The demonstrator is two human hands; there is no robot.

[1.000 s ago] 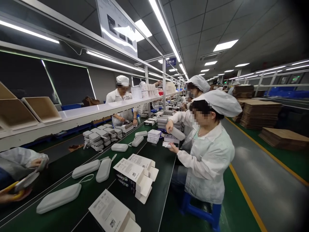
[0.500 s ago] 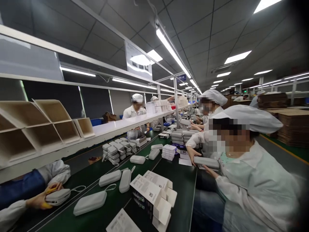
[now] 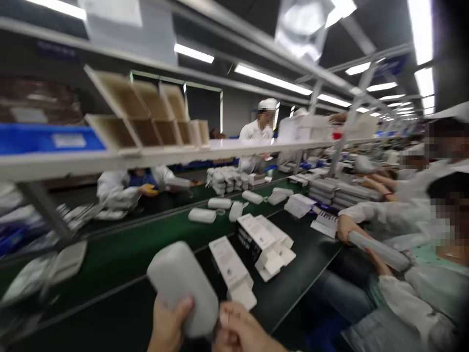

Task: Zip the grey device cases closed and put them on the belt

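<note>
A light grey zip case with rounded corners is held up, tilted, at the bottom middle of the head view. My left hand grips it from the left, thumb across its face. At the case's lower right edge, the fingers of my right hand are pinched together; what lies between them is hidden. Just beyond, a white printed box with open flaps rests on the dark green belt. Two more open boxes lie behind it.
Several grey cases lie farther along the belt, with a stack of cases behind. A shelf crosses above, bearing open cartons. On the right, a co-worker's hand holds another case. Across the belt, a gloved person's hand works.
The view has swung left and down. My hands, out of view before, now appear with a grey case. The co-worker on the right still holds a case.
</note>
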